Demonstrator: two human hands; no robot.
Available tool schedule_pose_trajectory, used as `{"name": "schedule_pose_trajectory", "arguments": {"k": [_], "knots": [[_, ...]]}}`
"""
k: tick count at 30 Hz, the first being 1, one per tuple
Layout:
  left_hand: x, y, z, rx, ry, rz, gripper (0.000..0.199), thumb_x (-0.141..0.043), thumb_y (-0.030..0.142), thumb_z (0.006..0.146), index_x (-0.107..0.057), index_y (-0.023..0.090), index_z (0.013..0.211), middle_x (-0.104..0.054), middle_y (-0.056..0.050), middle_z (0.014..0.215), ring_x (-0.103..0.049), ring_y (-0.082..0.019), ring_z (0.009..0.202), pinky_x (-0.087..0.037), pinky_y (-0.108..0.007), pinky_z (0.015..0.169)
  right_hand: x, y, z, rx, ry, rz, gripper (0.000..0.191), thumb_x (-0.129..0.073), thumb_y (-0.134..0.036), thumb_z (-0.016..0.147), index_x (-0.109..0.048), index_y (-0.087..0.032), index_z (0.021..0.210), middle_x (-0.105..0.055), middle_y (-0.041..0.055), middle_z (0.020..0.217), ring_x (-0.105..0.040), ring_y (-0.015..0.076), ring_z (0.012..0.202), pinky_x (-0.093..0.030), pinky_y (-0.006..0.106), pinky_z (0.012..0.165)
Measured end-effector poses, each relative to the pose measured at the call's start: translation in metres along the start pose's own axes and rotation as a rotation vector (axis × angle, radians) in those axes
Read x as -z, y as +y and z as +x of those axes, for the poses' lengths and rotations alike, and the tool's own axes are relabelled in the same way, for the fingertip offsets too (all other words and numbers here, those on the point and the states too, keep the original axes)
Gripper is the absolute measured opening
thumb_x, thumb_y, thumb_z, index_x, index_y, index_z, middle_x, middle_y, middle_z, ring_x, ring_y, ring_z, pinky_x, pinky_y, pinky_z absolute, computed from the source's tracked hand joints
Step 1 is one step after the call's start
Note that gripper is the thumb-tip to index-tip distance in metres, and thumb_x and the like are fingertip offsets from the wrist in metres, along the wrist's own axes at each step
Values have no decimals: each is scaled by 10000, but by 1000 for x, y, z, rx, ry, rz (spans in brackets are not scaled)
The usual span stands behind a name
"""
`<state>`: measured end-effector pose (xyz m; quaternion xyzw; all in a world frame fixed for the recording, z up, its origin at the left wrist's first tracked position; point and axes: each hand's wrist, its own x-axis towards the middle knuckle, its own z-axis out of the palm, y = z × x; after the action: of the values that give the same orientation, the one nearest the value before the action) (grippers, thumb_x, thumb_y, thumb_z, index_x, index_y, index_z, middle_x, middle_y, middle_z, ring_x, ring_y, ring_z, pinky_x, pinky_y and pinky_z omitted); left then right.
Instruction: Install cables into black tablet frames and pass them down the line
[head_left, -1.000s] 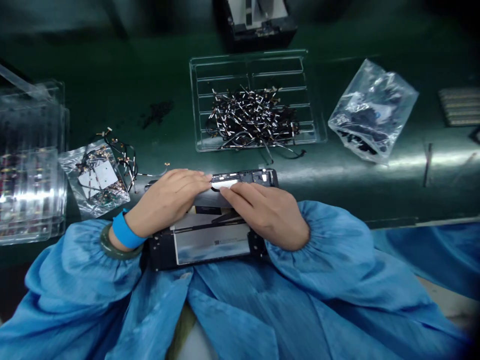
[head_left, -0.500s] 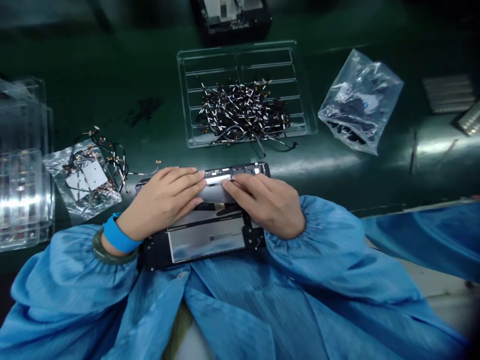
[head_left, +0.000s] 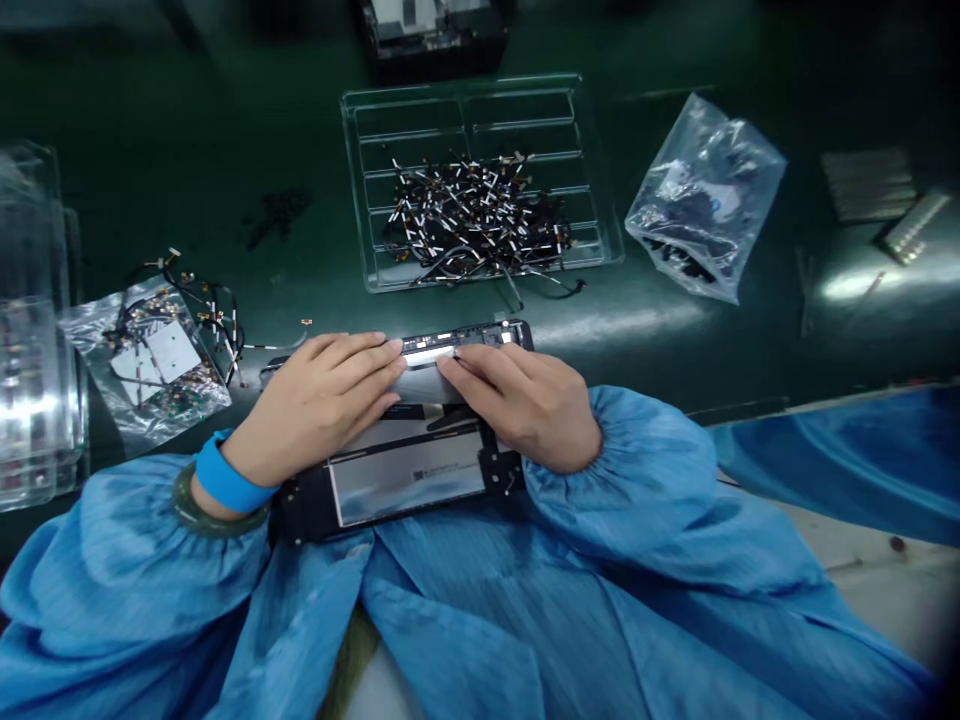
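Observation:
An opened black electronic device (head_left: 409,490) lies in front of my body, with a pale, printed flat panel showing in its lower part. Along its upper part runs a narrow circuit board (head_left: 457,338) with a shiny silver-white strip (head_left: 429,357) below it. My left hand (head_left: 330,400) rests flat across the upper left of the device, fingers stretched out, tips at the strip's left end. Thumb and fingers of my right hand (head_left: 525,400) are bent together at the strip's right end; what they hold is hidden. A dark, pointed tool (head_left: 450,419) lies between the hands.
Beyond the device, a clear plastic tray (head_left: 525,100) holds a heap of small black-and-white cables (head_left: 480,215). Bags of parts lie at left (head_left: 150,420) and right (head_left: 709,200). Stacked clear trays (head_left: 37,240) stand far left. A blue sleeve (head_left: 862,460) shows at right.
The whole view has shifted slightly, so the tray, bags and device appear a little farther left. Both hands keep nearly the same place on the device.

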<state>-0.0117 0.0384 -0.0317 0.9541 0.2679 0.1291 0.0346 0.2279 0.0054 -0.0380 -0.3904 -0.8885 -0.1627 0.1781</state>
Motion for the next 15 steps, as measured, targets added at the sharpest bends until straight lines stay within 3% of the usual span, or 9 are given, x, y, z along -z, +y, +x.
{"name": "schedule_pose_trajectory", "arguments": {"k": [6,9,12,15], "knots": [[-1,1,0,2,-2,4,288,-487,209,924,-604,127,1174,-658,-112,1197,-583,-275,1159,-525,-426,876,2,-3,1,4,-38,-39,211,-488,-133,918,-666,-154,1029,-708,31,932,-499,127,657,-340,292,538],[0,0,0,41,8,-44,287,-483,222,929,-599,141,1179,-663,-113,1177,-595,-278,1135,-522,-424,852,6,-2,-7,-44,-80,-28,272,-452,-116,921,-642,-166,1109,-689,51,1071,-541,139,715,-376,291,557],[4,-5,0,106,5,-223,261,-466,249,944,-608,180,1152,-641,-94,1207,-593,-239,1129,-503,-398,896,12,2,-23,-257,-48,54,326,-437,-110,914,-604,-177,1186,-644,89,1175,-607,164,873,-465,277,664],[5,-12,4,254,-1,-313,308,-474,334,942,-576,170,1183,-609,-108,1216,-576,-222,1121,-489,-376,922,15,3,-41,-588,-34,154,292,-483,-224,920,-601,-187,1185,-660,97,1083,-635,198,953,-512,290,740]]}}
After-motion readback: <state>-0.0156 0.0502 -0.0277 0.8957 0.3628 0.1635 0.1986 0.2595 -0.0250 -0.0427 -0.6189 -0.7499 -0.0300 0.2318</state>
